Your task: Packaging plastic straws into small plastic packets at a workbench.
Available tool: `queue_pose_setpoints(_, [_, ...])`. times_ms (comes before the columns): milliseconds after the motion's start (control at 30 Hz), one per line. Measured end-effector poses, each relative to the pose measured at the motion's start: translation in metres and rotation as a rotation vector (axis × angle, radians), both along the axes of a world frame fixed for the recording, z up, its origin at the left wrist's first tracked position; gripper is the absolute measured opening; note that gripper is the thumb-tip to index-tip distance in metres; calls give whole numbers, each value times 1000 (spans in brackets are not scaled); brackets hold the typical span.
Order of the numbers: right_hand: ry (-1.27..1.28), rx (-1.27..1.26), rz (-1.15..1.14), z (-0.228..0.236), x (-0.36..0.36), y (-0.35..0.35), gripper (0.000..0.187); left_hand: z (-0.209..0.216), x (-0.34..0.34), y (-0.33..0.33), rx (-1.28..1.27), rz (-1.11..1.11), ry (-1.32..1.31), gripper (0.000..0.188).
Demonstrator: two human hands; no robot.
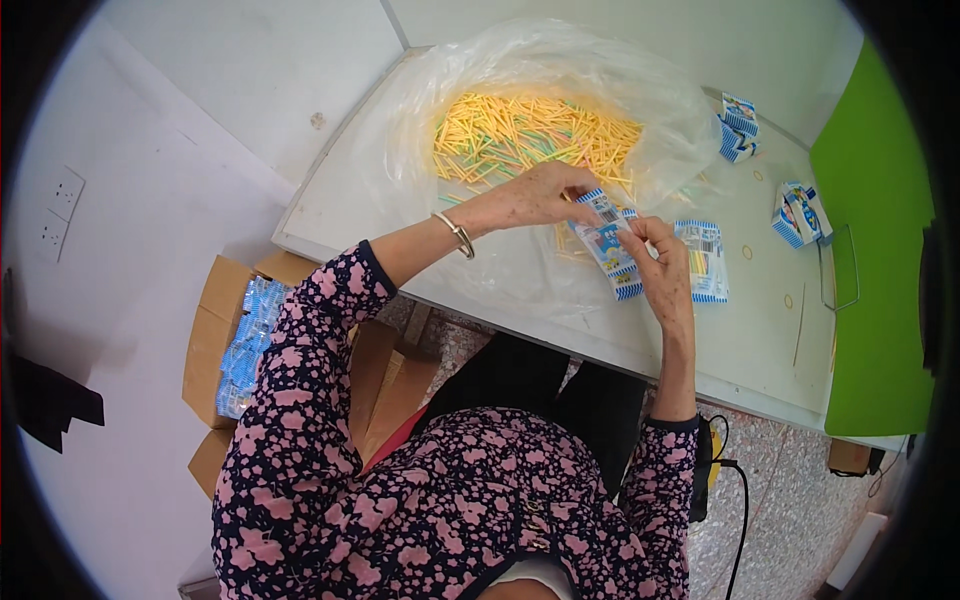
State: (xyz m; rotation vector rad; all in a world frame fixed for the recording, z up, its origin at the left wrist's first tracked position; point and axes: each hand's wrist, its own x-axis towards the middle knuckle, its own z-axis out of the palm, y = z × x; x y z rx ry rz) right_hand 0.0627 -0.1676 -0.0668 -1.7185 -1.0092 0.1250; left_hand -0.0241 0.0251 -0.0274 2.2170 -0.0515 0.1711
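Far left, on the floor beside the desk: an open cardboard box [222, 345] stuffed with shiny blue packets [245, 345]

Further right, on the white desk [700, 350]: a big clear plastic bag [520, 110] spread open, heaped with thin sticks [520, 130], mostly yellow, some green and pink

Left hand [535, 197] reaching across from a flowered sleeve, metal bangle [456, 233] at the wrist, palm down over the near edge of the heap; fingers bent and pinched on the top end of a small blue-and-white packet [608, 245], so closed on it rather than spread

Packet held just above the desk, in front of the bag's mouth, tilted, top toward the left hand, lower end toward the right

Right hand [665, 275] raised from the near edge of the desk, fingers curled, thumb and fingertips gripping the packet's lower right side; both hands on the same packet, close together

Just right of the right hand: another blue-and-white packet [705, 260] lying flat on the desk, coloured sticks showing inside it

Farther right: a few small rubber bands [747, 252] scattered on the desk; a cluster of the same packets [738, 127] near the far edge beside the bag; another small pile [800, 213] near the green panel [880, 280] at the right end
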Motion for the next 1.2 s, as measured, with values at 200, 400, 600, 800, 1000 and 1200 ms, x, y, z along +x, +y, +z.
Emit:
queue_pose_setpoints(200, [220,6,51,-3,-14,11,17,-4,-4,-4,37,67,-7,18])
queue_pose_setpoints(400, [333,68,55,-14,-21,17,17,-15,-12,-2,160,62,-145,15])
queue_pose_setpoints(600, [323,45,76,-22,-23,19,23,-15,-14,5,330,53,-95,15])
queue_pose_setpoints(800, [250,58,37,-17,-23,16,27,-6,29,82,609,39,-294,21])
queue_pose_setpoints(1000, [216,32,36,-18,-22,20,29,-20,56,109,1218,54,-53,37])
queue_pose_setpoints(1200, [218,9,29,-18,-21,17,28,-9,83,88,1217,-59,50,43])
